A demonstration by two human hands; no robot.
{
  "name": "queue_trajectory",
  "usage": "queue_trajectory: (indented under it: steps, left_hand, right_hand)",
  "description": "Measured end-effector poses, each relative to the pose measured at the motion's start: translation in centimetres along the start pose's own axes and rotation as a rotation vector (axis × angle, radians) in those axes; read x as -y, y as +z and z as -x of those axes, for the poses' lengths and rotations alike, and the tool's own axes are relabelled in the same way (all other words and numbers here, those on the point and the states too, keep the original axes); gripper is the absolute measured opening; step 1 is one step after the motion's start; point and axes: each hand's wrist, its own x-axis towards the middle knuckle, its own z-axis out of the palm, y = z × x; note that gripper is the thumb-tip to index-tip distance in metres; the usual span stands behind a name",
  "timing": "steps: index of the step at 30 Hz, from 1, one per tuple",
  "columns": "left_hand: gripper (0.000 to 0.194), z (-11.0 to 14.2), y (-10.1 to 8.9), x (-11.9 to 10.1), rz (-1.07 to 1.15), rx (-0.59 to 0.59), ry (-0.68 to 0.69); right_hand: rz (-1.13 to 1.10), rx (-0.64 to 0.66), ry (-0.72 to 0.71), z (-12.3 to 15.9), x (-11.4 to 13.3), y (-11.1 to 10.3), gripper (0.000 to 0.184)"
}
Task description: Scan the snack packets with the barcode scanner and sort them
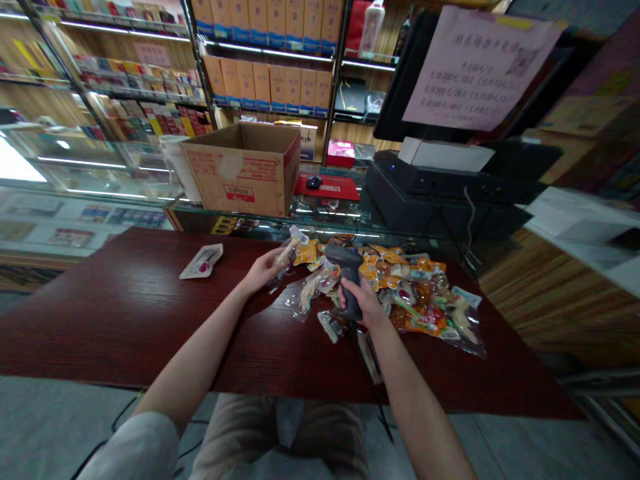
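My right hand [364,300] is wrapped round the grip of a dark barcode scanner [350,277], its head pointing left over the table. A clear plastic snack packet [287,253] with pale contents is held by my left hand [263,270], just left of the scanner. Beneath and to the right of the scanner lies a heap of packaged snacks [423,293], some orange, some clear. One small clear packet [331,325] rests at the heap's near edge. Apart from the rest, a white packet with a red spot [201,261] lies at the left.
An open cardboard box [240,170] stands on the glass counter behind the dark red table [125,320]. A mouse [313,182] sits on a red mat beside it. The back of a monitor with a paper sign [480,73] rises at right. The scanner's cable hangs over the front edge.
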Motion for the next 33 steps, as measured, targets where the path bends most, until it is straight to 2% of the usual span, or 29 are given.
queue_trajectory:
  steps: [4,8,13,16,23,25,28,30,33]
  left_hand:
    - [0.078,0.2,0.2,0.0,0.016,0.063,-0.018]
    - [0.073,0.2,0.4,-0.2,-0.051,0.083,0.02]
    - [0.065,0.4,0.7,-1.2,-0.138,0.13,0.073]
    - [0.065,0.6,0.8,-1.7,-0.14,0.136,0.055]
    - [0.064,0.7,0.4,-1.5,-0.241,0.15,0.064]
    - [0.058,0.8,0.2,-1.7,-0.376,0.137,0.117]
    - [0.051,1.0,-0.7,-2.6,-0.775,-0.005,0.106]
    - [0.049,1.3,-2.0,-3.3,-1.036,-0.122,-0.023]
    - [0.043,1.7,-4.4,-3.9,-1.255,-0.229,-0.285]
  right_hand:
    - [0.002,-0.032,-0.004,-0.2,-0.1,0.1,0.045]
    - [-0.016,-0.066,-0.009,-0.3,-0.3,0.3,0.051]
    - [-0.003,-0.047,-0.01,-0.4,-0.5,0.1,0.047]
    - [0.001,-0.072,-0.025,-0.3,-0.6,0.0,0.046]
    - [-0.044,-0.091,0.045,-0.4,-0.3,0.0,0.048]
    - [-0.054,-0.101,0.055,-0.5,-0.3,-0.1,0.047]
    - [-0.071,-0.112,0.065,-0.5,-0.3,-0.3,0.046]
    - [-0.087,-0.118,0.061,-0.5,-0.2,-0.4,0.047]
    - [-0.085,-0.122,0.057,-0.4,0.1,-0.4,0.048]
